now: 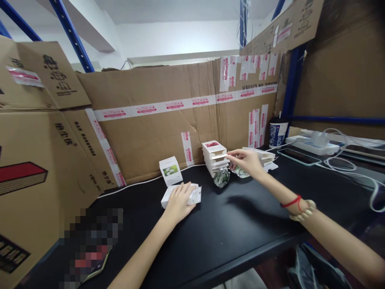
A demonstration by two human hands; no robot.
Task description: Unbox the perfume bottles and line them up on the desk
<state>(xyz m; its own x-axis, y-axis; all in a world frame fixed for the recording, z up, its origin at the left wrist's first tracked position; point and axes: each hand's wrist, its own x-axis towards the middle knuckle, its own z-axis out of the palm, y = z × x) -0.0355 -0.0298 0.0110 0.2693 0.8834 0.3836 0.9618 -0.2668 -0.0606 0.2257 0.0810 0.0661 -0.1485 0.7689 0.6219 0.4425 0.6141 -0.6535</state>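
My left hand (178, 201) lies flat, fingers stretched, on a small white box (195, 194) that rests on the black table (228, 233). Just behind it an upright white box with a green picture (170, 170) stands. My right hand (247, 161) reaches forward and pinches a thin white card (220, 155) at the stack of white boxes (214, 154) by the cardboard wall. Two clear wrapped items (221, 177) lie below that hand, next to the stack. Red string and a bead bracelet circle my right wrist.
Cardboard walls (156, 128) enclose the back and left. A paper cup (278, 133), a phone (298, 156), a power strip (315, 145) and white cables (355, 170) lie at the right. More flat white boxes (266, 155) sit behind my right hand. A blurred patch covers something at the lower left.
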